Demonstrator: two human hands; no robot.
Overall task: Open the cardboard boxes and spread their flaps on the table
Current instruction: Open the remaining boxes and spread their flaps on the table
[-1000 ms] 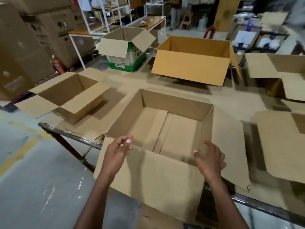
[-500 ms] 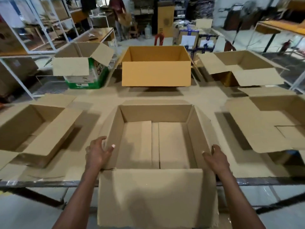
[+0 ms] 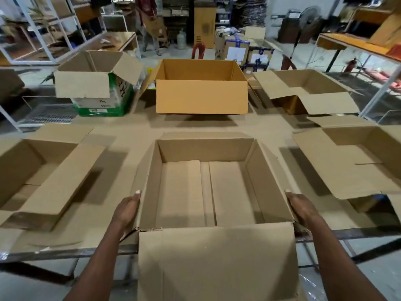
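An open brown cardboard box stands at the near edge of the table, straight in front of me. Its near flap hangs down over the table edge towards me. My left hand lies flat against the outside of the box's left wall, fingers straight. My right hand lies flat against the outside of the right wall in the same way. The side flaps are folded down outside the walls, partly hidden by my hands.
Several other open boxes stand around: one at the left, one at the right, a yellow-brown one behind, a green printed one at the back left, another at the back right. A person stands in the far background.
My view has swung to face the box squarely. Both hands have moved from the near flap to the outer sides of the box, and the near flap now hangs down.
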